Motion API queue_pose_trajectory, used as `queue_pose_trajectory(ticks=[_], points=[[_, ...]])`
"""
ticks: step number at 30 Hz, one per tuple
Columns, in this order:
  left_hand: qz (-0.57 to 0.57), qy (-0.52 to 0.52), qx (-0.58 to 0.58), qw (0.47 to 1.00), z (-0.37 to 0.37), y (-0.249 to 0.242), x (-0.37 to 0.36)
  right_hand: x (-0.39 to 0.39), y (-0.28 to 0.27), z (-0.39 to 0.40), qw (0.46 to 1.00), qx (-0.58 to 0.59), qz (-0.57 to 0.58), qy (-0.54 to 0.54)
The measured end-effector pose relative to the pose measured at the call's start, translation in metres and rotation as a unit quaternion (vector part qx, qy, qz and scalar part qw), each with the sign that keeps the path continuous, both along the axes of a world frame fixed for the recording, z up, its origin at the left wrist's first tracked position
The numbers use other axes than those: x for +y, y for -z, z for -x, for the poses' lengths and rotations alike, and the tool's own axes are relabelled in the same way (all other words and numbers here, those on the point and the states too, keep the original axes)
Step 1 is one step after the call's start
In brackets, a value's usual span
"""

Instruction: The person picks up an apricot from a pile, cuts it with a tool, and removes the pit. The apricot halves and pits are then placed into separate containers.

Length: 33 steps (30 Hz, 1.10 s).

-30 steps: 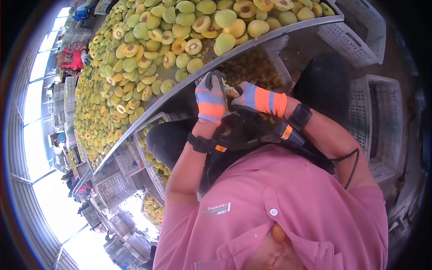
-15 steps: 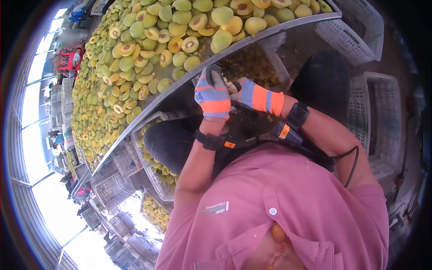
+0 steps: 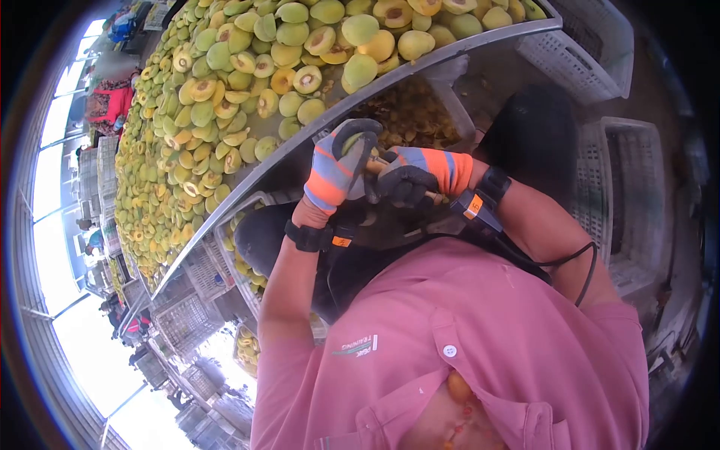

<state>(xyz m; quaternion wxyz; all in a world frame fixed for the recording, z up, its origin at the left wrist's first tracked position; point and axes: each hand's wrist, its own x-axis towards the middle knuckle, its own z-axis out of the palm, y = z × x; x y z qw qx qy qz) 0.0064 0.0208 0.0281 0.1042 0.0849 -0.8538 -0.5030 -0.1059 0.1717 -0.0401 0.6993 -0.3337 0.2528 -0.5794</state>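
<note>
My left hand (image 3: pixel 337 161), in a grey and orange glove with dark fingertips, is closed around a green peach half (image 3: pixel 351 142), mostly covered by the fingers. Beside it, my right hand (image 3: pixel 420 174), gloved alike, grips a slim tool with a tan handle (image 3: pixel 377 163). The handle's other end sticks out below the right fist. The tool's tip is at the left hand, where I cannot make out its shape. Both hands are over my lap, just in front of the metal table edge (image 3: pixel 300 135). Many halved peaches (image 3: pixel 307 79) lie on that table, some with brown stones showing.
Under the table edge stands a bin of brown scraps (image 3: pixel 420 112). White plastic crates (image 3: pixel 626 202) are at my right, another crate (image 3: pixel 570 64) beyond them. More crates (image 3: pixel 187 315) stand at the left. A person in red (image 3: pixel 112 101) is across the table.
My left hand has tilted and turned, and a green peach half now shows in its grip. The right hand has rolled, exposing its dark fingers and the tool's handle. The view has shifted slightly.
</note>
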Motion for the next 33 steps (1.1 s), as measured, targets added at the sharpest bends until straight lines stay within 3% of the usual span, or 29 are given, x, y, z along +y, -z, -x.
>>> queue_pose_trajectory(ticks=[1, 4, 5, 9, 12, 16, 19, 21, 24, 27, 28, 30, 33], points=[[-0.146, -0.059, -0.027, 0.987, -0.006, -0.01, 0.01, 0.0, -0.001, -0.004, 0.997, 0.054, 0.047, 0.031], [-0.122, -0.114, 0.011, 0.986, -0.022, -0.016, 0.025, 0.001, -0.034, -0.005, 0.994, -0.006, -0.067, -0.081], [-0.116, -0.088, 0.009, 0.989, -0.027, -0.022, 0.024, 0.006, -0.039, -0.008, 0.983, -0.083, -0.124, -0.112], [0.027, 0.09, 0.004, 0.996, -0.036, -0.063, 0.02, 0.018, -0.068, -0.015, 0.968, -0.088, -0.156, -0.174], [0.055, 0.159, 0.001, 0.986, -0.039, -0.082, 0.02, 0.024, -0.068, -0.017, 0.955, -0.118, -0.191, -0.193], [-0.128, 0.01, 0.002, 0.992, -0.038, -0.068, 0.03, 0.018, -0.059, -0.025, 0.968, -0.127, -0.172, -0.134], [-0.199, -0.028, -0.016, 0.979, -0.037, -0.045, 0.028, 0.013, -0.037, -0.021, 0.911, -0.297, -0.179, -0.222], [-0.229, -0.042, -0.024, 0.972, -0.04, -0.03, 0.025, 0.012, -0.034, -0.021, 0.899, -0.314, -0.179, -0.245], [-0.179, -0.018, -0.08, 0.98, -0.042, -0.018, 0.012, 0.009, -0.02, -0.025, 0.917, -0.257, -0.23, -0.201], [0.131, 0.092, 0.008, 0.987, -0.039, 0.001, -0.008, 0.002, -0.004, -0.029, 0.958, -0.144, -0.216, -0.121], [0.062, 0.069, -0.015, 0.996, -0.041, 0.0, -0.008, 0.0, -0.006, -0.032, 0.971, -0.105, -0.194, -0.096], [-0.077, 0.027, -0.061, 0.995, -0.04, 0.001, -0.007, 0.0, -0.012, -0.032, 0.953, -0.185, -0.215, -0.107], [-0.016, -0.026, 0.089, 0.996, -0.052, -0.002, -0.003, 0.001, -0.023, -0.035, 0.954, -0.211, -0.162, -0.137]])
